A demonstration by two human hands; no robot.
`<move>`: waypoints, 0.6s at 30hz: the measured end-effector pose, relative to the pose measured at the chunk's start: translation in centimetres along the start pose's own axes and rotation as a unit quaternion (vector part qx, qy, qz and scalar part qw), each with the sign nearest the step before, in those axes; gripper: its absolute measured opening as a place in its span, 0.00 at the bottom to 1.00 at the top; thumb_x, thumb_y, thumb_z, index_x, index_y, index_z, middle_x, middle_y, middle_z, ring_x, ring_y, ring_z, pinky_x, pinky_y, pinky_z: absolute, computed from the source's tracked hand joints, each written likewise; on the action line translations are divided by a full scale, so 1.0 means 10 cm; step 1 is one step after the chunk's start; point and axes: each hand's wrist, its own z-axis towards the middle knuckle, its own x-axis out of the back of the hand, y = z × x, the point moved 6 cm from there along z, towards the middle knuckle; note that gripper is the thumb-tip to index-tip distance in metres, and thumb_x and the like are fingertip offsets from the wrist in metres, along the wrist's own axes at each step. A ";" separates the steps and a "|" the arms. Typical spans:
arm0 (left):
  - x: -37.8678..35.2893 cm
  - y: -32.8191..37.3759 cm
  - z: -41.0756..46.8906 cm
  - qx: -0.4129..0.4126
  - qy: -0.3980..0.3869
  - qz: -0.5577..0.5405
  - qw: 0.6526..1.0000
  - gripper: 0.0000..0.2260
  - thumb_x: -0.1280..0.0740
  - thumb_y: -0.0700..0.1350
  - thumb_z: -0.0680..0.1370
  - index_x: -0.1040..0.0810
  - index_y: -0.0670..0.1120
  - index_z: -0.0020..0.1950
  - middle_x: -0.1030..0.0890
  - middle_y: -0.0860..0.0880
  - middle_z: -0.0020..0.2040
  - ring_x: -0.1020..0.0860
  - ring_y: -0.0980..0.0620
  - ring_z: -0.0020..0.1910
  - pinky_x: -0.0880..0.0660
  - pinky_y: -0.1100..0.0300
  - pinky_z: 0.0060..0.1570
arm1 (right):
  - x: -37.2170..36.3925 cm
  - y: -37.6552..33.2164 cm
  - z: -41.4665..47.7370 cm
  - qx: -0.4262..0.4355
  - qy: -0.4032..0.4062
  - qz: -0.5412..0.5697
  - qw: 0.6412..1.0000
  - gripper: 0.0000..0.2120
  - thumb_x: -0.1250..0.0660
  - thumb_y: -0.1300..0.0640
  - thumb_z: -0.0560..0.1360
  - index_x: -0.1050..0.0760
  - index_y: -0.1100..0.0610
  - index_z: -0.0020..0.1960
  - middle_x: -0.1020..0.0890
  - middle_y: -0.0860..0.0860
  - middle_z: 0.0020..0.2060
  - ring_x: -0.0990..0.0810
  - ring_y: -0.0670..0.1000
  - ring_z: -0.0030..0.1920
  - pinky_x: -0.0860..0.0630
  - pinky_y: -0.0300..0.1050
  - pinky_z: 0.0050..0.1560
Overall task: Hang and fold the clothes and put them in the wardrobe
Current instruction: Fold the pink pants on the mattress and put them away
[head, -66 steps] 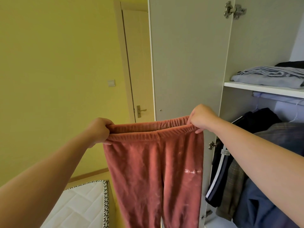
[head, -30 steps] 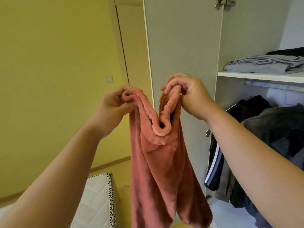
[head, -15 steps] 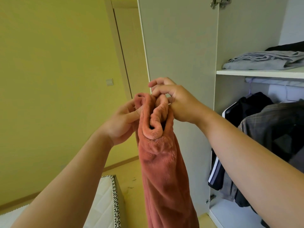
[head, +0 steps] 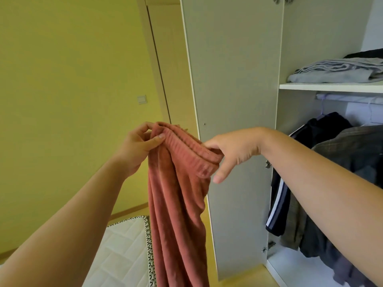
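Rust-pink fleece trousers point(head: 178, 214) hang down in front of me, folded lengthwise with the two halves of the waistband laid together. My left hand point(head: 137, 149) pinches the near end of the doubled waistband between thumb and fingers. My right hand point(head: 232, 151) is at the far end of the waistband, thumb hanging loose below it, fingers hidden behind the cloth. The wardrobe point(head: 323, 88) stands open on the right, with a white shelf and hanging garments inside.
The open wardrobe door point(head: 230, 69) stands just behind the trousers. Folded grey clothes point(head: 335, 72) lie on the shelf; dark jackets point(head: 331, 183) hang below on a rail. A white quilted mattress point(head: 124, 251) is at lower left. Yellow wall and a room door frame lie beyond.
The trousers were held spread wide by the waistband, then both hands brought the ends together, folding them in half. Now the right hand has slid along the doubled waistband to its far end.
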 end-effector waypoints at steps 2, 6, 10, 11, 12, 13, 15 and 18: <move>0.12 -0.02 -0.02 -0.001 0.004 -0.007 1.000 0.04 0.29 0.40 0.73 0.21 0.47 0.45 0.16 0.48 0.41 0.18 0.51 0.41 0.20 0.61 0.41 | -0.03 -0.07 0.08 0.013 0.000 0.031 0.999 0.17 0.19 0.48 0.66 0.22 0.42 0.50 0.14 0.46 0.46 0.15 0.50 0.47 0.20 0.50 0.48; 0.37 -0.04 -0.02 -0.003 0.017 0.014 1.000 0.07 0.29 0.39 0.74 0.21 0.45 0.50 0.15 0.49 0.43 0.17 0.52 0.44 0.20 0.62 0.46 | 0.21 -0.19 0.29 -0.005 0.139 -0.043 0.989 0.13 0.20 0.46 0.67 0.20 0.50 0.44 0.14 0.48 0.36 0.15 0.48 0.36 0.18 0.45 0.36; 0.54 -0.02 -0.01 0.020 -0.020 0.066 0.997 0.12 0.32 0.38 0.79 0.20 0.42 0.61 0.15 0.44 0.56 0.18 0.49 0.56 0.22 0.57 0.57 | 0.45 -0.36 0.50 -0.001 0.219 -0.046 0.975 0.10 0.20 0.53 0.67 0.19 0.54 0.40 0.15 0.48 0.34 0.15 0.49 0.36 0.16 0.48 0.37; 0.59 -0.01 -0.01 0.027 -0.026 0.079 0.996 0.12 0.32 0.39 0.79 0.20 0.42 0.63 0.16 0.44 0.58 0.18 0.48 0.59 0.23 0.55 0.60 | 0.49 -0.40 0.55 0.007 0.234 -0.026 0.972 0.09 0.20 0.55 0.67 0.19 0.56 0.41 0.15 0.49 0.34 0.15 0.50 0.35 0.17 0.48 0.36; 0.65 0.01 -0.01 0.032 -0.030 0.090 0.995 0.13 0.32 0.39 0.79 0.19 0.42 0.63 0.16 0.44 0.59 0.19 0.47 0.60 0.24 0.55 0.61 | 0.52 -0.43 0.59 0.016 0.252 -0.009 0.968 0.09 0.20 0.56 0.66 0.20 0.56 0.41 0.16 0.49 0.33 0.16 0.50 0.34 0.18 0.48 0.35; 0.70 0.03 0.00 0.036 -0.035 0.102 0.993 0.13 0.32 0.40 0.79 0.19 0.43 0.63 0.16 0.44 0.59 0.19 0.48 0.59 0.25 0.55 0.61 | 0.55 -0.45 0.63 0.022 0.266 0.000 0.964 0.09 0.21 0.57 0.66 0.20 0.57 0.41 0.17 0.49 0.32 0.18 0.50 0.33 0.21 0.47 0.32; 0.80 0.05 0.02 0.044 -0.043 0.142 0.988 0.11 0.31 0.41 0.79 0.17 0.47 0.60 0.15 0.49 0.54 0.18 0.54 0.50 0.24 0.61 0.51 | 0.58 -0.51 0.75 0.029 0.268 0.000 0.963 0.11 0.21 0.56 0.65 0.19 0.59 0.43 0.15 0.53 0.36 0.20 0.50 0.35 0.25 0.44 0.35; 0.99 0.00 0.07 0.064 -0.027 0.194 0.979 0.07 0.29 0.45 0.78 0.14 0.53 0.55 0.17 0.55 0.45 0.28 0.59 0.38 0.34 0.62 0.36 | 0.61 -0.58 0.94 0.030 0.242 -0.001 0.970 0.14 0.21 0.55 0.64 0.19 0.60 0.44 0.15 0.56 0.39 0.20 0.50 0.35 0.26 0.45 0.37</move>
